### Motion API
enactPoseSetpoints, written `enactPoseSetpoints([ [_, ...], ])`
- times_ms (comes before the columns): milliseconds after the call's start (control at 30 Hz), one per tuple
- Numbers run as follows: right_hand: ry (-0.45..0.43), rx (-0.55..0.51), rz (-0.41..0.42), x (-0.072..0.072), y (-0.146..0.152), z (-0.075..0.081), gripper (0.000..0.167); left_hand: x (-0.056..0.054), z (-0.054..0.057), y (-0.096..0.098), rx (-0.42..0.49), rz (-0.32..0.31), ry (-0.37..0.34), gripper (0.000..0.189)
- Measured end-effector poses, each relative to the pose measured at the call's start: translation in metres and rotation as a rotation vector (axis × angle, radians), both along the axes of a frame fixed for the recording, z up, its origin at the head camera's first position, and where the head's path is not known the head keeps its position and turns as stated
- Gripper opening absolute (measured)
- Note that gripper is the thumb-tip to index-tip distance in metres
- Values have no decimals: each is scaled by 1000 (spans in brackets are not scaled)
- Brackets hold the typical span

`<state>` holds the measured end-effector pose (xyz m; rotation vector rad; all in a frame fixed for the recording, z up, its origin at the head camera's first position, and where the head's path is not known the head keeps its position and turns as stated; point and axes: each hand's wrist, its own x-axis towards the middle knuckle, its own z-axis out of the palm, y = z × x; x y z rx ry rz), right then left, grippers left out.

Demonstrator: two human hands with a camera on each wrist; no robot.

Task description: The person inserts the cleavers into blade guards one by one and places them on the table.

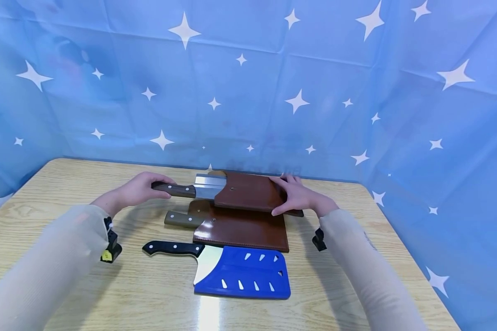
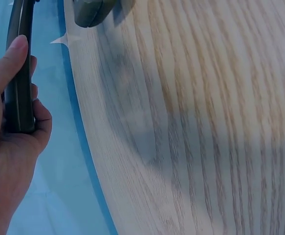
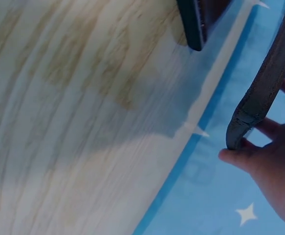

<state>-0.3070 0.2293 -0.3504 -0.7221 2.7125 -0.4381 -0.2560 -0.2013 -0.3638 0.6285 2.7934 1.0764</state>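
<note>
My left hand (image 1: 137,187) grips the dark riveted handle (image 1: 180,190) of a cleaver, fingers and thumb wrapped round it in the left wrist view. Part of the cleaver's blade (image 1: 211,183) shows beside the handle, and the rest is hidden inside a brown leather sheath (image 1: 248,191). The right hand (image 1: 302,195) holds that sheath by its far end. In the right wrist view, thumb and fingers pinch the two sides of the sheath's edge (image 3: 259,98). Cleaver and sheath are raised, overlapping a second brown sheath (image 1: 242,232) in the head view.
An olive-handled cleaver (image 1: 182,219) lies in the second sheath. Nearer me is a black-handled cleaver (image 1: 174,248) with a blue slotted blade cover (image 1: 252,276). A wooden table (image 1: 157,294) carries them, and a blue star-patterned cloth (image 1: 248,82) hangs behind it.
</note>
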Motion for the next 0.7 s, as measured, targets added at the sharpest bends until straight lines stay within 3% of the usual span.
enactPoseSetpoints([
  [267, 25, 11, 44, 1, -11, 6, 107, 0, 4, 6, 7, -17, -8, 36],
  [700, 0, 1, 51, -1, -24, 12, 107, -6, 8, 25, 22, -22, -3, 31],
])
